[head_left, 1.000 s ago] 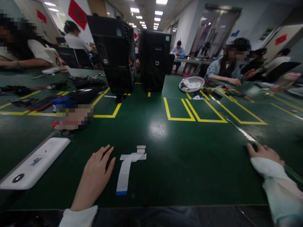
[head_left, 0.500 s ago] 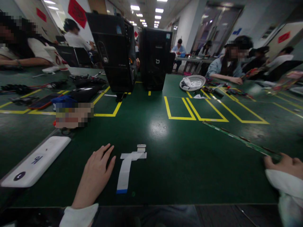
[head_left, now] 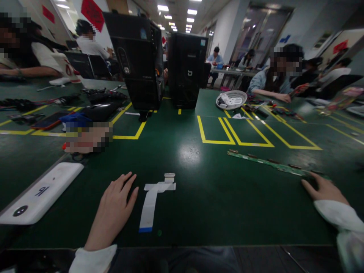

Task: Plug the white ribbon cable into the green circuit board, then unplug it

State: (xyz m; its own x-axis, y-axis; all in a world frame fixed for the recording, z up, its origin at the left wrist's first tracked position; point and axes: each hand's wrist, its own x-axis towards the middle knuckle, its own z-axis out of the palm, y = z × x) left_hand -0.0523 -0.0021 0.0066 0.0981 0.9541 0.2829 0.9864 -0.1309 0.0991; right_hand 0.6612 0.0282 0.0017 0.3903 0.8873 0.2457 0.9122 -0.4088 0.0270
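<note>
On the green table [head_left: 216, 204], my left hand [head_left: 115, 208] lies flat, fingers spread, just left of a white flat ribbon cable [head_left: 149, 208] with a blue end. The cable has a folded crosspiece and a small connector at its top. At the right, my right hand [head_left: 324, 186] has thumb and fingers around the near end of a long, narrow green circuit board [head_left: 267, 162]. The board stretches leftward from the hand, its far end away from me. Nothing shows in my left hand.
A white device [head_left: 42, 193] lies at the left, with a pixelated object [head_left: 88, 138] behind it. Two black computer towers [head_left: 139, 64] [head_left: 186, 72] stand at the back. A white basket [head_left: 231, 99] and yellow tape outlines are behind the board. People sit around.
My right hand has moved left and slightly away from me, and the green board has shifted left with it, now lying flatter across the view. My left hand and the ribbon cable have stayed in place.
</note>
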